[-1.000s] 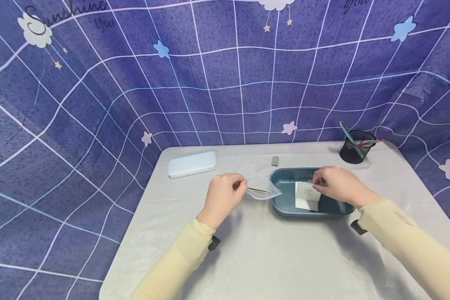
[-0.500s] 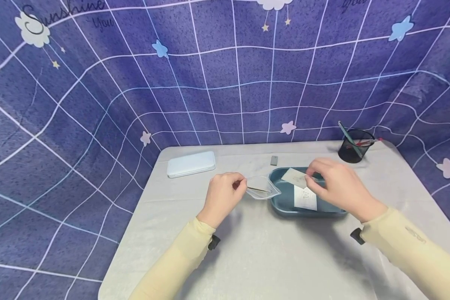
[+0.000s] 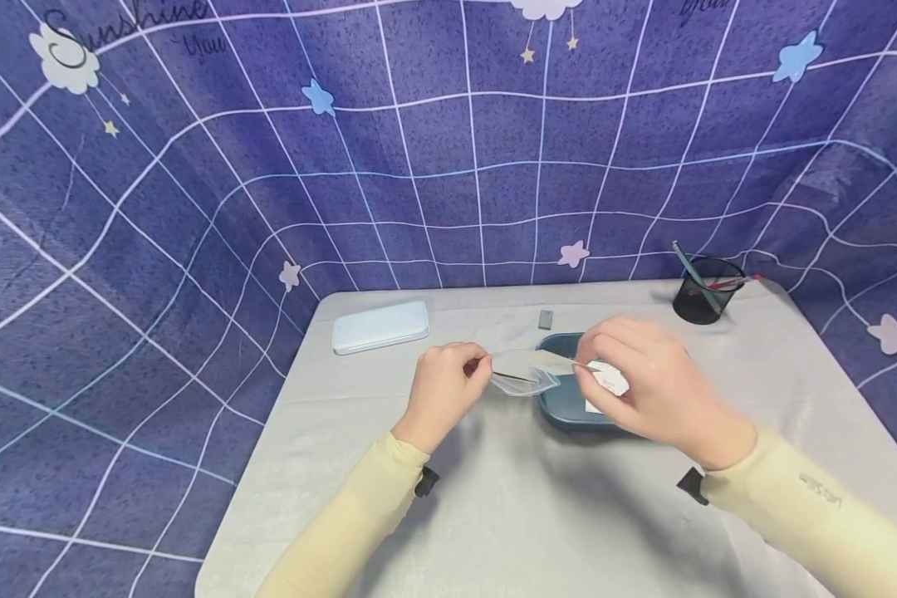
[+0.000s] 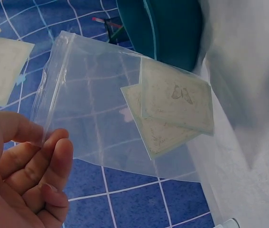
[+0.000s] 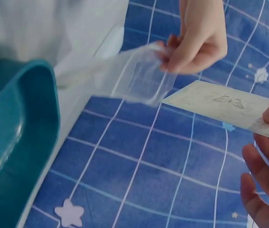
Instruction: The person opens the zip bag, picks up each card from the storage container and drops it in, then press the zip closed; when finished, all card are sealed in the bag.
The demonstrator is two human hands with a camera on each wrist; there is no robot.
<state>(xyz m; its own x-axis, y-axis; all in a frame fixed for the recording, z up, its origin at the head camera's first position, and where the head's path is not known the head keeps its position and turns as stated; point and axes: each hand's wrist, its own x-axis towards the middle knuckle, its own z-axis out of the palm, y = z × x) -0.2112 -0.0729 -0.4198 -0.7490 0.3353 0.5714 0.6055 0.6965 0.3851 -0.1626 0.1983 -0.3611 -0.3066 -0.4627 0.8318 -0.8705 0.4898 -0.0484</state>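
Note:
My left hand (image 3: 448, 386) pinches a clear zip bag (image 4: 96, 85) by its zip edge, over the table just left of the tray. Inside the bag lie overlapping cream square cards (image 4: 179, 99), the upper one with a butterfly print. Between thumb and fingers my right hand (image 3: 646, 386) holds a similar butterfly card (image 5: 229, 102), its far end close to the bag's mouth. Below that hand stands the dark teal tray (image 3: 568, 407), partly hidden by it. A white piece with grey print (image 3: 609, 378) shows in the tray.
A pale blue flat case (image 3: 381, 326) lies at the back left of the table. Behind the tray is a small grey block (image 3: 546, 319). A black mesh pen cup (image 3: 698, 303) with pens stands at the back right, before the patterned blue curtain (image 3: 448, 149).
My right hand has lifted the card out of the tray and brought it left to the bag. The left hand and bag have stayed almost still.

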